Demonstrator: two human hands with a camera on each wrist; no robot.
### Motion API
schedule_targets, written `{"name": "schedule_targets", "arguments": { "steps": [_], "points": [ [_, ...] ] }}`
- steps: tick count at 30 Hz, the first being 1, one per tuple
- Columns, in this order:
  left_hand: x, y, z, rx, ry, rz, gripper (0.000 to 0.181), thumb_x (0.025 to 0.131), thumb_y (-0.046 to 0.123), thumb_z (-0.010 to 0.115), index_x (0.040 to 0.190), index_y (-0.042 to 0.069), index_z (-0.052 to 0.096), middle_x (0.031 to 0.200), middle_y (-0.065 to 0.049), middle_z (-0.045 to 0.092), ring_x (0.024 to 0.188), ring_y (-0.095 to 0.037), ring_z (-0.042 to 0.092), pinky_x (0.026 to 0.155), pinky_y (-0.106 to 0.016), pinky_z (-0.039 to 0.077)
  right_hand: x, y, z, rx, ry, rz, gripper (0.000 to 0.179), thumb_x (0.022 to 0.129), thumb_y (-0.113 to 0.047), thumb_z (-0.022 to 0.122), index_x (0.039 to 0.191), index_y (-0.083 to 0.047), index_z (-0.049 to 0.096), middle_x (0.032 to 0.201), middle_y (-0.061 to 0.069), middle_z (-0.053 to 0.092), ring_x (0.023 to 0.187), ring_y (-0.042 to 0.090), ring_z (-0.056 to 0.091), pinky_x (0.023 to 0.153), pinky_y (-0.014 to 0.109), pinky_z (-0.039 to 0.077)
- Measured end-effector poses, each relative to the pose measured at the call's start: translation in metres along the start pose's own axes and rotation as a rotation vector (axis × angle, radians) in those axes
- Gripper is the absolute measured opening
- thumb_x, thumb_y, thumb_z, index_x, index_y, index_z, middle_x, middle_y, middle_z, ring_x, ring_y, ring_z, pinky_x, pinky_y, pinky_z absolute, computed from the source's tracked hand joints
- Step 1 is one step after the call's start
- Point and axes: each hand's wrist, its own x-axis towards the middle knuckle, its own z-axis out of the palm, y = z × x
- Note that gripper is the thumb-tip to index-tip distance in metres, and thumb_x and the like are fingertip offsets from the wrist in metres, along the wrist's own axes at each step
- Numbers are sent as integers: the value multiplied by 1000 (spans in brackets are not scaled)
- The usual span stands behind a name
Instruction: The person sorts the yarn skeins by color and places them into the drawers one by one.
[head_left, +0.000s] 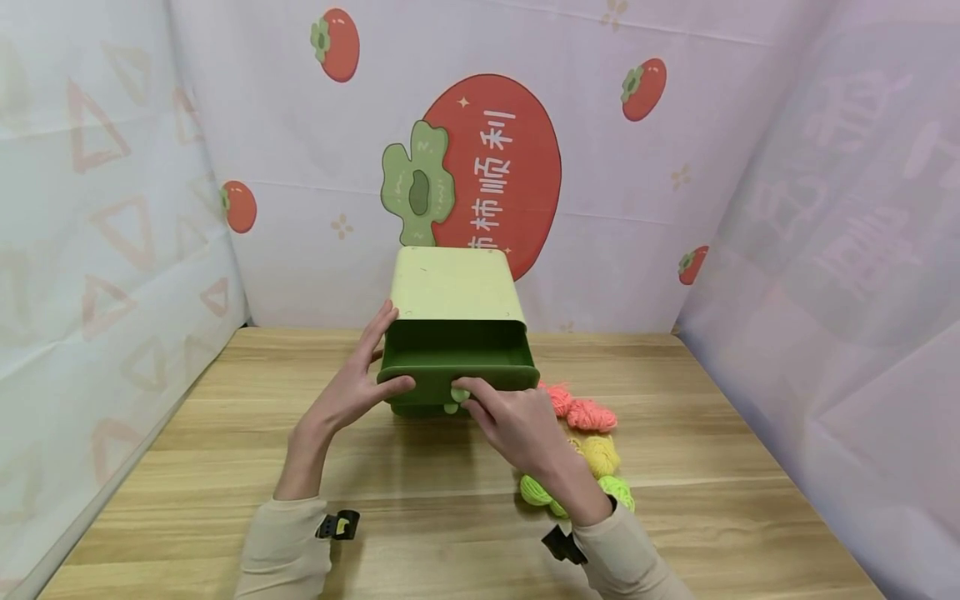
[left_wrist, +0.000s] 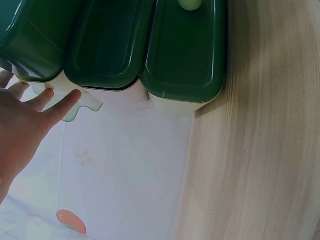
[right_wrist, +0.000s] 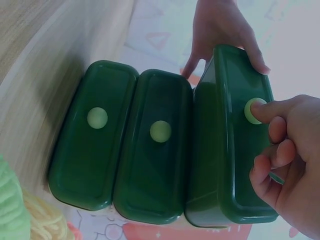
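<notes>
A small desktop drawer cabinet [head_left: 456, 287] with a pale green shell stands on the table. Its dark green top drawer [head_left: 420, 385] is pulled partly out, and the part of its inside that shows is bare. My right hand [head_left: 525, 427] pinches the round pale green knob [right_wrist: 250, 116] on that drawer, thumb on it and the other fingers curled. Against the cabinet's left side lie the extended fingers of my left hand [head_left: 351, 387], its thumb at the drawer front. Below, the middle drawer [right_wrist: 155, 170] and bottom drawer [right_wrist: 87, 160] are closed, each with a knob.
Right of the cabinet lie coral yarn [head_left: 591, 415], yellow yarn [head_left: 602, 457] and bright green yarn [head_left: 536, 492], partly behind my right arm. A white cloth backdrop [head_left: 300, 275] printed with red fruit rises behind the wooden table [head_left: 225, 467], with cloth sides left and right.
</notes>
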Motion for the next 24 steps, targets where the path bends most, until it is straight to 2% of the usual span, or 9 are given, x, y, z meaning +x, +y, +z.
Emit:
{"name": "schedule_targets", "arguments": {
  "steps": [6,10,13,15,18,20,24],
  "points": [
    [2,-3,-1,-30,-6,70,94,81,27,73,152,19,11,159,4,-2,144,-21,10,110,-57,26,-2,3,-1,4,40,-11,25,88,-27,66,112,-22,63,47,-13,36,39,0,18,39,12,12],
    [2,-7,-2,-60,-11,114,101,78,48,72,152,15,11,159,-1,-1,144,-18,8,109,-58,25,-5,9,-6,9,64,-13,24,93,-35,57,111,-21,64,46,-12,37,38,0,16,39,13,10],
    [2,-8,-3,-76,-18,145,105,77,63,63,152,13,10,159,-4,-1,144,-21,7,108,-61,24,-7,14,-12,17,82,-12,24,94,-35,55,109,-20,67,46,-13,38,39,0,15,40,14,9],
    [1,-7,-4,-86,-22,164,104,79,68,55,152,12,9,159,-6,-2,144,-24,6,108,-62,24,-9,17,-17,22,101,-13,21,92,-32,60,107,-20,68,47,-14,38,40,0,14,40,14,9],
    [1,-7,-5,-93,-23,176,96,84,68,46,152,11,9,158,-6,-1,144,-26,9,107,-60,25,-12,22,-23,30,128,-13,19,87,-25,66,104,-18,70,47,-15,38,40,-1,15,39,12,11],
    [1,-7,-5,-99,-16,173,89,88,64,44,152,12,10,159,-5,0,143,-26,12,107,-58,26,-13,26,-28,41,139,-11,19,84,-21,69,103,-17,70,46,-15,37,40,-2,17,39,12,12],
    [1,-8,-4,-97,5,177,78,94,56,40,152,11,13,158,-6,3,144,-25,10,109,-59,22,-16,35,-37,53,148,22,22,82,-18,71,104,-16,69,47,-13,40,39,-3,23,38,12,14]
  ]
}}
